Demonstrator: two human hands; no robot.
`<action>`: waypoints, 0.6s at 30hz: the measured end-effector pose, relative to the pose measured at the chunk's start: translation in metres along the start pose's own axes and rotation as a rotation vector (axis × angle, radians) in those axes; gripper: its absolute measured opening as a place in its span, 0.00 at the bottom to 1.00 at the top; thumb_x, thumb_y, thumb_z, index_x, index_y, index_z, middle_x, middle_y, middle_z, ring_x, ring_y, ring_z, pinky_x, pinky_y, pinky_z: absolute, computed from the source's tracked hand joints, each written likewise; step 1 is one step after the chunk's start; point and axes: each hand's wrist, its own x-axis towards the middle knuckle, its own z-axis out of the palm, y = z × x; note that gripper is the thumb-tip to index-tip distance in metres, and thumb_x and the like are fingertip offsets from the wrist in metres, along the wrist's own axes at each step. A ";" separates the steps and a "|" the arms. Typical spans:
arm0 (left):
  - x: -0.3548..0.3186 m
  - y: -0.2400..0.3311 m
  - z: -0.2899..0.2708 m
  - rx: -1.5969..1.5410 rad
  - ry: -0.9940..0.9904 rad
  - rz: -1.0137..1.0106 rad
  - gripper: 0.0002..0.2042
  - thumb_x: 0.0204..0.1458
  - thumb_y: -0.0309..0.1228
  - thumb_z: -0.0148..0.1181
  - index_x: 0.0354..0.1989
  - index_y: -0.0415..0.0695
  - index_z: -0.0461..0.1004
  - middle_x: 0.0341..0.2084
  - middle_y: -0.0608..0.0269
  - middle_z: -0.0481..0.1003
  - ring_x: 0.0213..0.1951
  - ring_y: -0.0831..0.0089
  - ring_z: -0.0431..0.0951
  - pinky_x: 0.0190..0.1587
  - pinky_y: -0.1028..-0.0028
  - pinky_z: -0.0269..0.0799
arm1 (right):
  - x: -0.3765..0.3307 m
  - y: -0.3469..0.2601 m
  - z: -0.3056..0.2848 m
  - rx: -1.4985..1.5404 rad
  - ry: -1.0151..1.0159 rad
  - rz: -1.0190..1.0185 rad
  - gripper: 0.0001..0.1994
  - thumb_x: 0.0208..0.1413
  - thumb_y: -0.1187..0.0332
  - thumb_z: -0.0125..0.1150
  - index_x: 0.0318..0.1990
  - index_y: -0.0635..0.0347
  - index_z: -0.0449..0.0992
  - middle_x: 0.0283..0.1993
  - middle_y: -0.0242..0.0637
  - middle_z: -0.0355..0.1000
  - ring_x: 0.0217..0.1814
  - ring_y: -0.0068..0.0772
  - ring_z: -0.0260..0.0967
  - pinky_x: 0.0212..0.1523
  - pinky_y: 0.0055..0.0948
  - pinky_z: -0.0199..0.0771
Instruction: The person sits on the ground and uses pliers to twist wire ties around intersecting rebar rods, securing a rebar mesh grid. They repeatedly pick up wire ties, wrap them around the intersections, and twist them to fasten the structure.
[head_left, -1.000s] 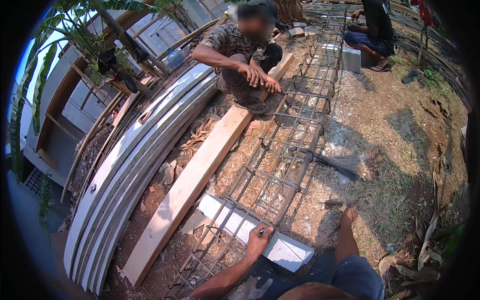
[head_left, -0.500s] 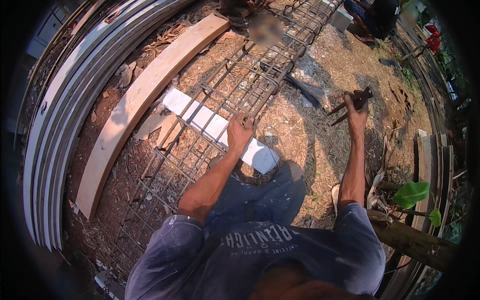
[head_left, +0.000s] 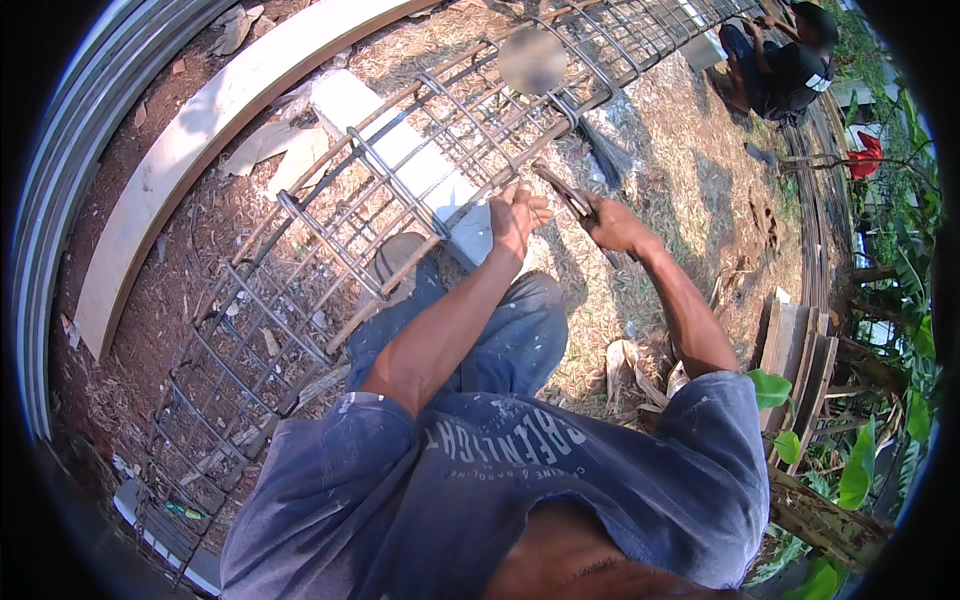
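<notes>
A long cage of steel rebar (head_left: 345, 262), tied with square hoops, runs slantwise from lower left to upper right before me. My left hand (head_left: 515, 222) is at its near long bar, thumb and fingers curled together; whatever is between them is too small to make out. Just right of it, my right hand (head_left: 618, 226) grips dark metal pincers (head_left: 566, 192), one end pointing at the bar beside my left fingers. Beneath the cage lies a white rectangular block (head_left: 345, 105), partly hidden by the bars and my left hand.
A curved-looking wooden plank (head_left: 190, 130) and stacked long boards (head_left: 75, 150) lie left. A bundle of dark wire (head_left: 606, 155) rests beyond my hands. Another person (head_left: 785, 65) sits at the far right. Short boards (head_left: 790, 350) and a log (head_left: 830, 515) are at right.
My right hand has swung left with the pincers, from well out to the side to beside my left hand. The left hand has loosened its grip around the bar; the view has shifted.
</notes>
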 end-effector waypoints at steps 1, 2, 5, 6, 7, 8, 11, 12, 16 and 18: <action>0.000 0.000 -0.002 -0.007 -0.013 -0.016 0.22 0.63 0.38 0.48 0.58 0.33 0.62 0.35 0.47 0.75 0.29 0.63 0.79 0.33 0.69 0.77 | 0.003 -0.002 -0.001 -0.025 -0.022 -0.018 0.32 0.54 0.69 0.54 0.68 0.50 0.55 0.38 0.59 0.74 0.38 0.50 0.74 0.47 0.44 0.73; 0.001 0.000 -0.003 0.026 -0.026 -0.054 0.23 0.63 0.38 0.48 0.59 0.32 0.61 0.37 0.45 0.75 0.29 0.61 0.79 0.31 0.69 0.78 | 0.006 -0.004 -0.002 -0.050 -0.044 -0.036 0.33 0.54 0.69 0.54 0.69 0.47 0.53 0.38 0.59 0.74 0.39 0.52 0.74 0.48 0.44 0.73; -0.007 0.011 0.005 0.014 0.019 -0.072 0.23 0.62 0.37 0.48 0.59 0.32 0.61 0.37 0.45 0.75 0.28 0.61 0.80 0.30 0.69 0.78 | 0.010 -0.018 -0.008 -0.241 -0.067 -0.034 0.36 0.56 0.71 0.52 0.71 0.38 0.46 0.42 0.58 0.73 0.44 0.54 0.73 0.52 0.46 0.73; -0.008 0.009 0.004 -0.015 0.024 -0.070 0.23 0.62 0.37 0.48 0.60 0.32 0.60 0.38 0.44 0.75 0.29 0.59 0.80 0.29 0.69 0.79 | 0.011 -0.012 -0.004 -0.310 -0.026 -0.039 0.35 0.57 0.71 0.51 0.71 0.38 0.46 0.43 0.57 0.73 0.45 0.54 0.73 0.52 0.47 0.73; -0.009 0.010 0.004 -0.017 0.025 -0.070 0.24 0.62 0.36 0.48 0.60 0.31 0.60 0.38 0.43 0.75 0.29 0.59 0.80 0.29 0.69 0.79 | 0.011 -0.017 -0.007 -0.384 0.019 -0.047 0.35 0.58 0.71 0.51 0.71 0.37 0.47 0.45 0.57 0.72 0.47 0.55 0.72 0.53 0.47 0.73; -0.009 0.011 0.004 -0.020 0.025 -0.070 0.24 0.62 0.36 0.48 0.61 0.31 0.59 0.39 0.42 0.74 0.29 0.59 0.80 0.29 0.68 0.79 | 0.007 -0.024 -0.012 -0.403 -0.049 0.042 0.34 0.59 0.71 0.50 0.71 0.37 0.45 0.50 0.59 0.68 0.48 0.56 0.72 0.53 0.48 0.73; -0.012 0.011 0.006 -0.029 0.015 -0.052 0.25 0.61 0.35 0.49 0.62 0.31 0.58 0.40 0.41 0.74 0.29 0.58 0.80 0.29 0.68 0.79 | 0.003 -0.031 -0.023 -0.366 -0.095 0.025 0.35 0.59 0.70 0.50 0.71 0.36 0.44 0.53 0.61 0.65 0.47 0.58 0.72 0.52 0.47 0.74; -0.013 0.011 0.006 -0.031 0.008 -0.043 0.25 0.61 0.35 0.49 0.62 0.31 0.58 0.41 0.40 0.73 0.29 0.58 0.80 0.29 0.69 0.79 | 0.004 -0.026 -0.020 -0.357 -0.080 -0.012 0.35 0.59 0.70 0.50 0.71 0.36 0.44 0.53 0.61 0.65 0.47 0.58 0.72 0.52 0.47 0.74; -0.016 0.020 0.008 -0.023 0.027 -0.049 0.25 0.61 0.35 0.48 0.62 0.30 0.58 0.42 0.40 0.73 0.30 0.57 0.80 0.30 0.69 0.79 | 0.004 -0.043 -0.028 -0.448 -0.065 0.006 0.35 0.58 0.71 0.50 0.71 0.37 0.46 0.53 0.60 0.65 0.52 0.56 0.70 0.56 0.44 0.71; -0.020 0.026 0.010 -0.016 0.029 -0.077 0.25 0.61 0.35 0.48 0.61 0.29 0.58 0.42 0.40 0.73 0.30 0.57 0.80 0.30 0.69 0.79 | 0.002 -0.051 -0.032 -0.569 -0.050 0.035 0.34 0.58 0.72 0.49 0.71 0.38 0.47 0.52 0.60 0.66 0.54 0.56 0.69 0.58 0.44 0.69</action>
